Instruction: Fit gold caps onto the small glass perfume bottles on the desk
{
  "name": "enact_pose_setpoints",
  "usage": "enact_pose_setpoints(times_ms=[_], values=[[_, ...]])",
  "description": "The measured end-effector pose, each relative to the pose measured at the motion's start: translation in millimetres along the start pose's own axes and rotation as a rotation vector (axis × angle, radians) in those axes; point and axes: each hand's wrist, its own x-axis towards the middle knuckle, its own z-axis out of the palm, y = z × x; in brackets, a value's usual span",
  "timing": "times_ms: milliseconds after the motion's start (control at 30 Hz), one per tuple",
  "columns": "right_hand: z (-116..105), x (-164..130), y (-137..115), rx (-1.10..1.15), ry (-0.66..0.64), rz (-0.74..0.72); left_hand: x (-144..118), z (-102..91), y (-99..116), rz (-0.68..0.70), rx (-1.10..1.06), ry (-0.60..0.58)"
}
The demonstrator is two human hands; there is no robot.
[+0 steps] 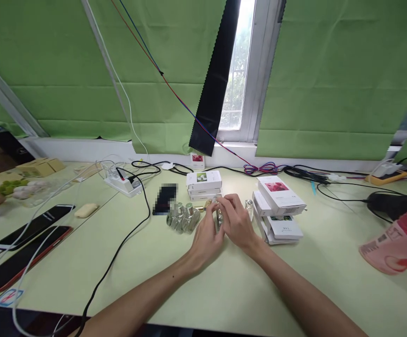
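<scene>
Centrally, we see both hands meet over counter (pixel 224 290). Left hand (pixel 206 236) and right hand (pixel 237 222) together hold small glass bottle (pixel 219 216), fingers (pixel 224 202) curled narrow around it. Cluster of glass bottles (pixel 184 218) just beside at 9 o'clock. White boxes (pixel 203 183) at 12 o'clock; box stack (pixel 279 208) at 3 o'clock. Phones (pixel 31 243) well apart at 9.
</scene>
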Motion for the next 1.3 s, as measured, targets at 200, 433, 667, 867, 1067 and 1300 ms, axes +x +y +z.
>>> enact_pose_setpoints(times_ms=[200,433,667,867,1067,1300], values=[[2.4,-7.6,1.7,0.042,0.044,-0.039,0.2,0.0,-0.7,0.016,0.03,0.003],[7.7,-15.2,8.4,0.07,0.039,-0.03,0.5,1.2,-4.0,0.032,0.068,0.014],[7.8,-16.7,7.2,0.136,0.042,0.026,0.8,2.3,-5.9,0.045,0.044,0.025],[6.0,-18.6,8.8,0.132,0.01,0.053,1.0,0.9,-4.0,0.074,0.025,0.04],[7.0,-21.3,9.7,0.118,0.068,0.06,0.1,0.8,-4.3,-0.01,0.063,0.001],[6.5,-22.2,10.9,0.077,0.034,0.117,0.3,0.5,-3.2,0.055,0.071,0.052]])
